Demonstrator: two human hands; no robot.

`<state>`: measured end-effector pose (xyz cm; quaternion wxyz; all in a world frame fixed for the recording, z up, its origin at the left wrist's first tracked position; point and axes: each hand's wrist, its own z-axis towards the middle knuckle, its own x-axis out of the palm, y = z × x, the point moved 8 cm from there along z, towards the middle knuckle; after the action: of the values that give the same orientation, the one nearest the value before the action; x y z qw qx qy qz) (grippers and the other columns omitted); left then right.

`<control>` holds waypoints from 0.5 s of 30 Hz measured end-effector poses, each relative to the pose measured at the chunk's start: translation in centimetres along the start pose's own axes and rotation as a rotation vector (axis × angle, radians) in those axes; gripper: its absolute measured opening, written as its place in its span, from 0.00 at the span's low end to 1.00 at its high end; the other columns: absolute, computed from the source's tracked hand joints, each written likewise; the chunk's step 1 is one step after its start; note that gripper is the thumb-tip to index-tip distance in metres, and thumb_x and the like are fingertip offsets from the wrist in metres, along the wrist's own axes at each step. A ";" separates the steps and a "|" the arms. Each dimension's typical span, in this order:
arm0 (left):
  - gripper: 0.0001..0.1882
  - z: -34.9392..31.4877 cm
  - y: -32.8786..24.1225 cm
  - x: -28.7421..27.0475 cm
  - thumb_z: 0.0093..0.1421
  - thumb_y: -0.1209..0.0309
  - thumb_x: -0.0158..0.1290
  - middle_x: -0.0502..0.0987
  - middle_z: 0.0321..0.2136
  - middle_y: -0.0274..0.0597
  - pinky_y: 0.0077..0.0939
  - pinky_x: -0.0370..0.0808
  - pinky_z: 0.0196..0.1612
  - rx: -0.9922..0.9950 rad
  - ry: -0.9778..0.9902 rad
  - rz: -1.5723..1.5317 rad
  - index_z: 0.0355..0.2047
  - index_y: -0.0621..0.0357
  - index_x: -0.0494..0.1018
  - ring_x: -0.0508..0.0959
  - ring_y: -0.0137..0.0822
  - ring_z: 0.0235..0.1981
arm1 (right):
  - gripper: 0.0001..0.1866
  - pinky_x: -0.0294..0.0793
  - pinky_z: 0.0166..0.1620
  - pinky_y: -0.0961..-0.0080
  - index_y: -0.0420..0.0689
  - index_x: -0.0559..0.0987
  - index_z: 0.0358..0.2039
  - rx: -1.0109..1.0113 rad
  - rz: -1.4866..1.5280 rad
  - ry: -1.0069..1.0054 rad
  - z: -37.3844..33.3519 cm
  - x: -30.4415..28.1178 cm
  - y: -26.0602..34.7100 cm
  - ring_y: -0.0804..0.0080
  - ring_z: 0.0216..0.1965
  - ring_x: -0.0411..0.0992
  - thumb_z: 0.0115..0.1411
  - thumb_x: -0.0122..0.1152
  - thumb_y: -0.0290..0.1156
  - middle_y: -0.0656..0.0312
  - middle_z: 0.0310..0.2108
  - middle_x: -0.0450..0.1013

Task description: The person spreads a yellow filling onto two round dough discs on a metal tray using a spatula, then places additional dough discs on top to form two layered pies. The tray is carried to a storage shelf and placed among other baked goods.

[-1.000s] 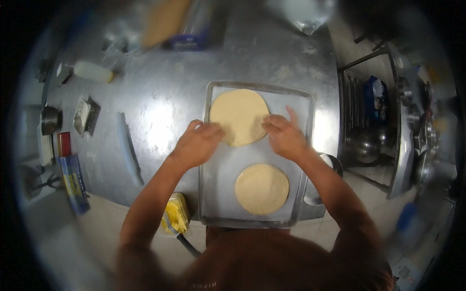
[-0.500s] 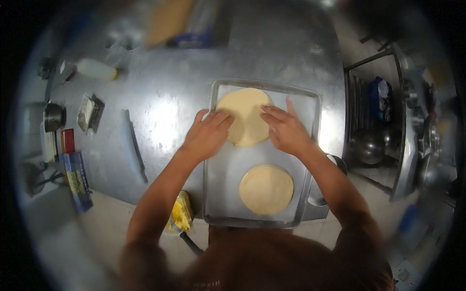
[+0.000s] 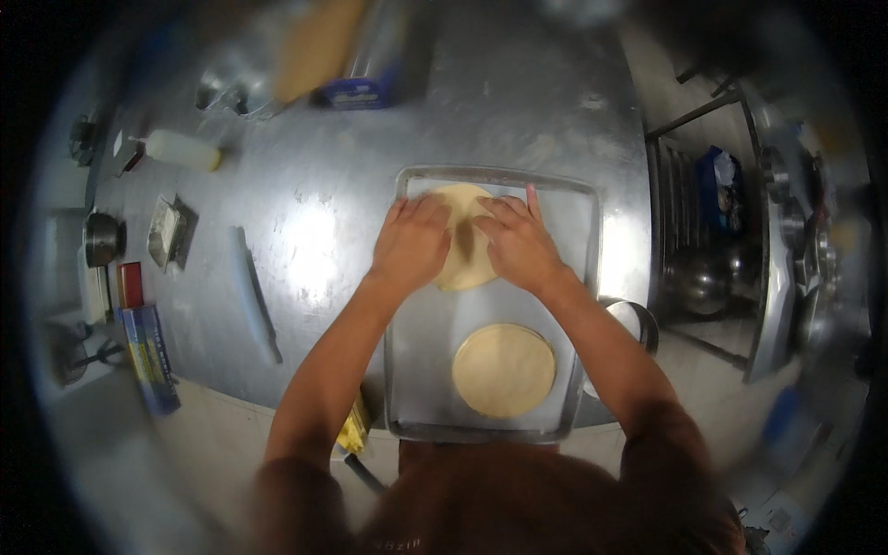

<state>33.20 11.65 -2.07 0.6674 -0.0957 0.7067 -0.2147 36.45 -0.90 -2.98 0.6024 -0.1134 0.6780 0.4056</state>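
A flat round of pale dough (image 3: 467,264) lies on the lined far half of a metal baking tray (image 3: 393,370). My left hand (image 3: 413,242) rests over its left side, fingers lying on the dough. From the right, my right hand (image 3: 520,239) touches the top surface with its fingertips, the little finger lifted and apart. Both hands are open, and they cover part of the dough's edge. Nearer to me on the same tray sits a second dough round (image 3: 504,370), smooth and neatly circular, with neither hand on it.
The tray stands at the front of a steel table (image 3: 333,166). To its left lie a pale blue rolling pin (image 3: 250,291), a small metal tin (image 3: 166,231) and a squeeze bottle (image 3: 180,150). A metal ring (image 3: 638,324) is beside my right forearm; a yellow-filled container (image 3: 353,430) is by my left.
Both hands have moved further onto the far dough round and closer together, covering more of it. The view has shifted slightly. The near round looks the same.
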 end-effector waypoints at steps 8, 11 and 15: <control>0.31 0.7 0.9 -0.7 0.59 0.79 0.53 0.76 0.54 0.59 0.47 0.73 0.58 -0.028 -0.185 -0.217 0.64 0.66 0.66 0.74 0.59 0.54 | 0.16 0.47 0.73 0.37 0.45 0.81 0.45 -0.071 0.067 -0.053 1.1 -0.7 1.4 0.57 0.60 0.67 0.55 0.57 0.21 0.58 0.58 0.73; 0.30 1.8 1.8 -0.1 0.61 0.80 0.51 0.72 0.59 0.59 0.40 0.75 0.56 -0.004 -0.083 -0.189 0.65 0.62 0.65 0.76 0.53 0.53 | 0.17 0.50 0.72 0.38 0.45 0.81 0.46 -0.048 0.036 0.017 1.6 -0.7 1.3 0.56 0.60 0.68 0.55 0.57 0.20 0.57 0.59 0.72; 0.31 1.9 7.0 -4.9 0.59 0.88 0.43 0.77 0.57 0.51 0.29 0.73 0.54 -0.150 -0.321 -0.719 0.63 0.60 0.66 0.77 0.42 0.54 | 0.21 0.50 0.72 0.39 0.44 0.80 0.48 0.022 0.142 -0.036 2.4 -2.7 -0.3 0.53 0.62 0.66 0.53 0.53 0.16 0.53 0.61 0.71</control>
<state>36.53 19.62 -0.72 0.6427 -0.4176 0.5286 -0.3648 39.08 -0.33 -0.51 0.5855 -0.0510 0.6778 0.4419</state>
